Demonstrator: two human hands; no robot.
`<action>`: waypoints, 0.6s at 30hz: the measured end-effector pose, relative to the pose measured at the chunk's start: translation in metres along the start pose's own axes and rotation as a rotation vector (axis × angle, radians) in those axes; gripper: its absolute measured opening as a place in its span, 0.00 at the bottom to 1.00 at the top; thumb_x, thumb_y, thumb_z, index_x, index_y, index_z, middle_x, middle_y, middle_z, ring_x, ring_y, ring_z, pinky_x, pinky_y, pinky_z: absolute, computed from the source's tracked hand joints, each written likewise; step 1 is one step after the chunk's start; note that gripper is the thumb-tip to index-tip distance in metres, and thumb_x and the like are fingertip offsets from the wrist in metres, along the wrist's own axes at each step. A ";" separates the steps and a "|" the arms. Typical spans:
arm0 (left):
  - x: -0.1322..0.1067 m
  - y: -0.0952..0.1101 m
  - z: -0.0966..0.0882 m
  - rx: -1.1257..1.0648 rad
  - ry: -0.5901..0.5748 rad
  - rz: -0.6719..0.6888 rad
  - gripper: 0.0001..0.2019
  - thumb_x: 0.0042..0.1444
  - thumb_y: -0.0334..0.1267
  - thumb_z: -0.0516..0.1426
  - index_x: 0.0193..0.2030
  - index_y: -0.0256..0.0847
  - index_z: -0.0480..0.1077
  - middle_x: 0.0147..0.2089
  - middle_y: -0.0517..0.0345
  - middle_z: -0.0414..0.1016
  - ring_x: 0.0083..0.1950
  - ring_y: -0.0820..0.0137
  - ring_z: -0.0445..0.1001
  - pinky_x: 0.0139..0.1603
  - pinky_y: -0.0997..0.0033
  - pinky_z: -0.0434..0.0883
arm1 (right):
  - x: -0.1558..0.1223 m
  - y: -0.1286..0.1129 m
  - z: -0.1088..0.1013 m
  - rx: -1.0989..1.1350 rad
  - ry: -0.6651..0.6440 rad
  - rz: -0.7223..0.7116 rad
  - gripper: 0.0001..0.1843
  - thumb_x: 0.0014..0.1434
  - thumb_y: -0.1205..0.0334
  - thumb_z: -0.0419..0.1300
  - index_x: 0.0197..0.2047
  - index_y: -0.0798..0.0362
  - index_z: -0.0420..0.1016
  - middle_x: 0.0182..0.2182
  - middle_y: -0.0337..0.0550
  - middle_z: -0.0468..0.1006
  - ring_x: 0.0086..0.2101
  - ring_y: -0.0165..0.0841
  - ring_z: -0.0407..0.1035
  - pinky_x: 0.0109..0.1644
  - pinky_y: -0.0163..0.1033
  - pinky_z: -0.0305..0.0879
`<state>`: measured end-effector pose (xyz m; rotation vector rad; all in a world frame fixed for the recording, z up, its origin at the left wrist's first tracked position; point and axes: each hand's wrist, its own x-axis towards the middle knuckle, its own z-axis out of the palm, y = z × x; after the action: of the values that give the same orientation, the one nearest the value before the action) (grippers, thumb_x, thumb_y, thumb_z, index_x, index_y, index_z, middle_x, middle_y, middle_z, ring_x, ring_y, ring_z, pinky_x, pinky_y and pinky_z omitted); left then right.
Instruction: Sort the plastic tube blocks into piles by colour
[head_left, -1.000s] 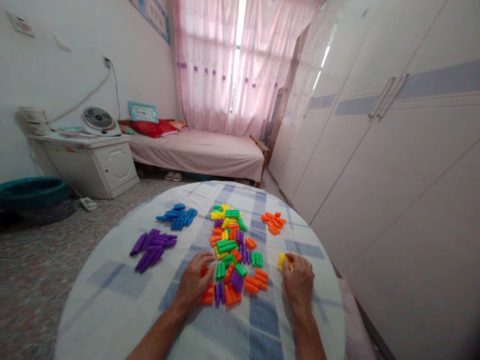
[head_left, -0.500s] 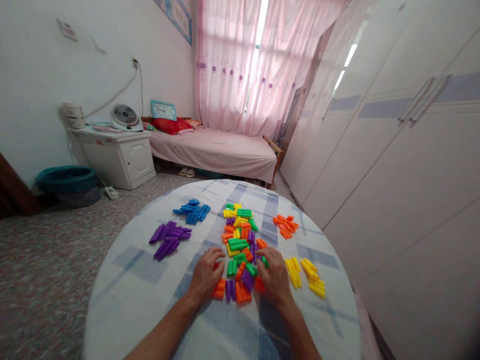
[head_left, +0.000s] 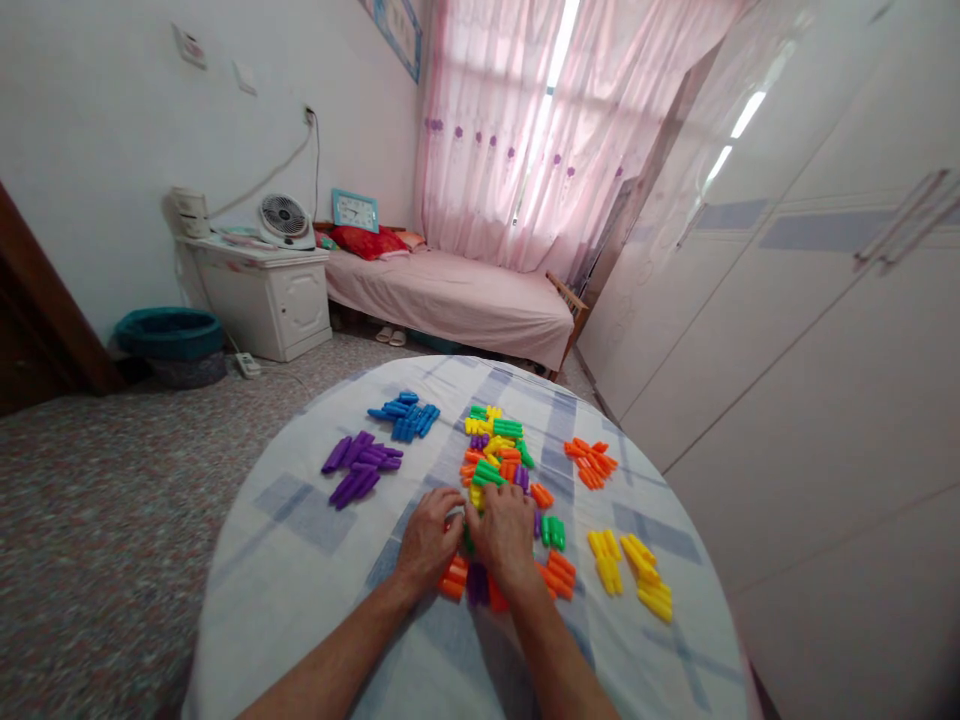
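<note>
On the checked round tabletop [head_left: 300, 560], left grip [head_left: 429, 540] and right grip [head_left: 504, 535] rest side by side atop the near end of the mixed pile of coloured plastic pegs [head_left: 496, 468]. Whether either clasps a peg cannot be told.

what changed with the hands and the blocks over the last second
The right hand left the yellow pieces on the right and moved left to the near end of the mixed pile, beside the left hand. Whether either has a grip on a piece is hidden. The left hand stayed at the pile; the purple pieces, blue pieces and orange pieces lie as before.
</note>
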<state>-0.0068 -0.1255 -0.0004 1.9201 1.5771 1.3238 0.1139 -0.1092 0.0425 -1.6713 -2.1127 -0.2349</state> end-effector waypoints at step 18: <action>0.004 -0.014 0.002 -0.024 0.114 -0.071 0.14 0.49 0.27 0.51 0.41 0.40 0.72 0.48 0.52 0.71 0.51 0.65 0.70 0.56 0.59 0.67 | 0.004 0.037 -0.001 0.135 0.116 0.051 0.09 0.57 0.61 0.51 0.36 0.51 0.72 0.35 0.48 0.75 0.39 0.40 0.66 0.43 0.43 0.58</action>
<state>-0.0139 -0.1169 -0.0097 1.7857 1.6588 1.4381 0.1484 -0.0962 0.0401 -1.5916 -1.9540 -0.1652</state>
